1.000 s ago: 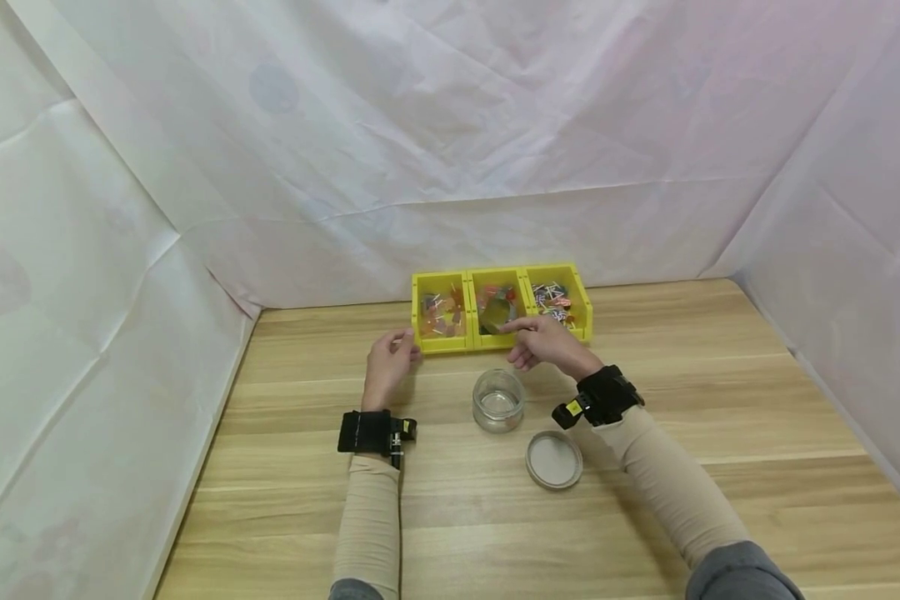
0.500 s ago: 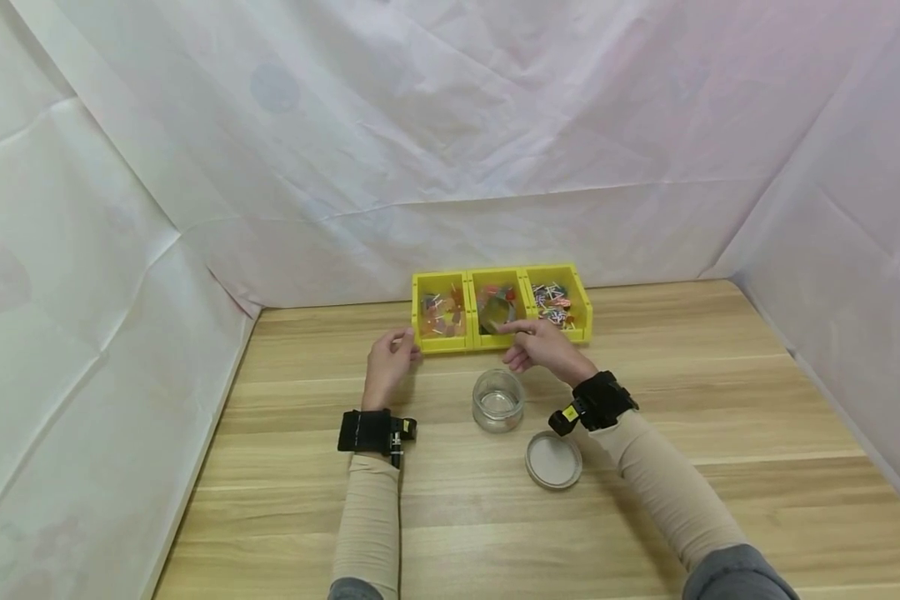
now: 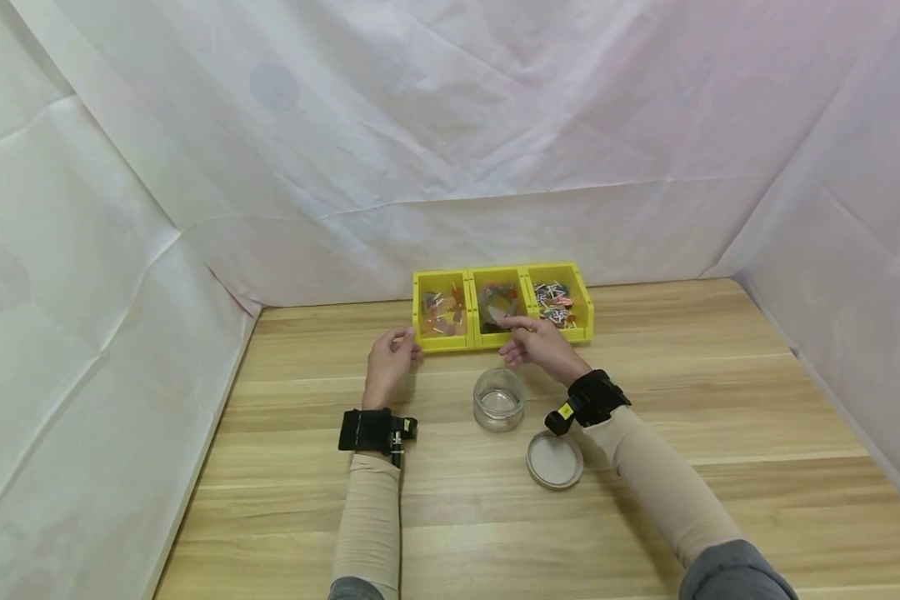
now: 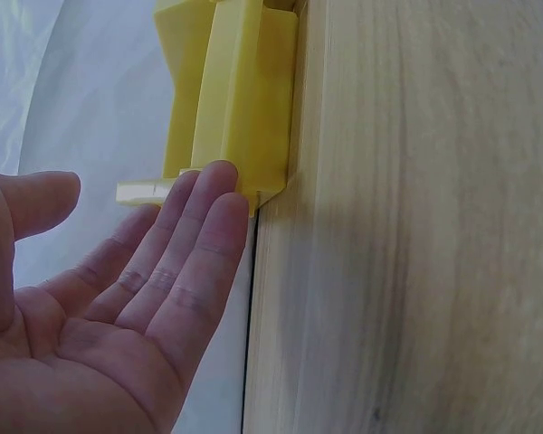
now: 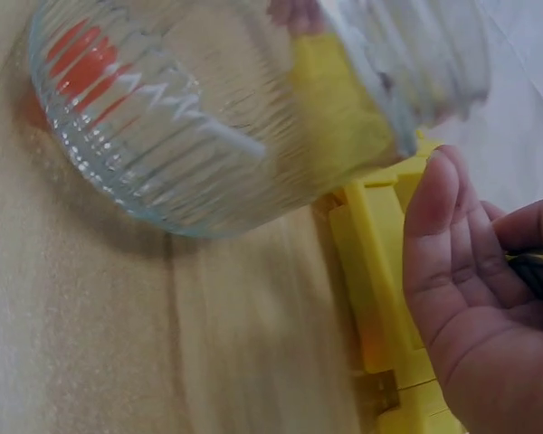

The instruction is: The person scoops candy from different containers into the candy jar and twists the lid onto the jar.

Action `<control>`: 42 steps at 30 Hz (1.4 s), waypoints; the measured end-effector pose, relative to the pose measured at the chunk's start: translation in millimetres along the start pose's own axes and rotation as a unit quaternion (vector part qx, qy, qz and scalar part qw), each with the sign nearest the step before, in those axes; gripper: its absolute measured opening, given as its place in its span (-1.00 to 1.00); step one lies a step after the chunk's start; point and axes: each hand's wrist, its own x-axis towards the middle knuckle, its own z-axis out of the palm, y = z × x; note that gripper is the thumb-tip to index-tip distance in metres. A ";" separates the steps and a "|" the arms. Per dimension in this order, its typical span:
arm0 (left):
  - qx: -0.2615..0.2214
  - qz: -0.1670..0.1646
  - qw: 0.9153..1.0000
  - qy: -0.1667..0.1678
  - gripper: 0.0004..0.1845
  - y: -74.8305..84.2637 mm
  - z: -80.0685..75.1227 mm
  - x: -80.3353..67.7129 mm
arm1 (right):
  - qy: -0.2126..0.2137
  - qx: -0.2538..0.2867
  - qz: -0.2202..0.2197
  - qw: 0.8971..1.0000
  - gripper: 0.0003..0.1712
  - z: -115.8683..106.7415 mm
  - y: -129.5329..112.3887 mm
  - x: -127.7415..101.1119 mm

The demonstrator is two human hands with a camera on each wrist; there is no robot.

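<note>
Yellow three-compartment bin (image 3: 447, 343) on wooden bench (image 3: 285, 500), left hand (image 3: 390, 360) at its left front corner, grip released, right hand (image 3: 546, 347) at middle compartment (image 3: 497, 278), grip pinching dark item (image 5: 539, 277), glass jar (image 3: 498, 410) just in front.

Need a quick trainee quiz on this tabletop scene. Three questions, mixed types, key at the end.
1. How many compartments does the row of yellow plastic bins have?
A) two
B) three
C) four

2. True or false: the round pale grey lid is on the round clear glass jar.

3. Which hand holds the small black object, seen in one of the wrist views?

Key:
1. B, three side by side.
2. False; the lid lies on the wood-grain table, and the jar stands open.
3. The right hand.
</note>
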 end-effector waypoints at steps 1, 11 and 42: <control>0.001 0.000 1.000 -0.001 -0.53 -0.1 0.2 -0.1 | 0.000 0.007 0.001 1.000 -0.51 -0.5 1.3 0.6; 0.004 0.002 1.000 0.001 -0.54 -0.6 -0.4 0.5 | -0.011 0.055 -0.010 0.998 -0.53 -5.2 11.5 3.9; -0.012 0.002 1.000 -0.009 -0.54 -0.6 -1.4 -1.0 | -0.036 0.154 -0.044 0.986 -0.53 -10.3 27.3 8.6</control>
